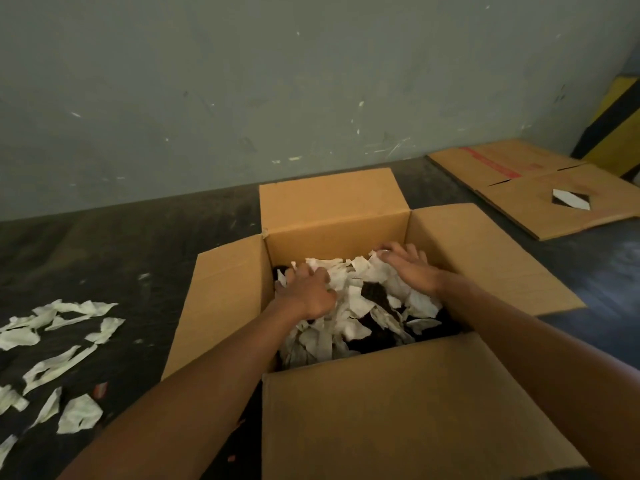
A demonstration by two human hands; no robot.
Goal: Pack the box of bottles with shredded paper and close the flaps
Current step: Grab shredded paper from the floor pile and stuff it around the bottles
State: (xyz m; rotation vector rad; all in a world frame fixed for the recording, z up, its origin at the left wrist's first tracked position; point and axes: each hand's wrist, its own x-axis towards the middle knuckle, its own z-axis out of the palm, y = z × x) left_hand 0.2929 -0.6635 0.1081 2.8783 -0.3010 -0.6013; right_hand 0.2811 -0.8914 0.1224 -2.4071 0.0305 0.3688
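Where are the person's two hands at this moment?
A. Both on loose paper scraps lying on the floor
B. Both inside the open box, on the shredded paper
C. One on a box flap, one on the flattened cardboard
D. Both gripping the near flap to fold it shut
B: the left hand and right hand both rest on the shredded paper inside the open box, whose flaps stand open.

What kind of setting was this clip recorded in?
Probably a storeroom or warehouse corner used for packing: a scuffed grey wall, a flattened carton lying on the dark floor, and a yellow-and-black striped post at the right edge.
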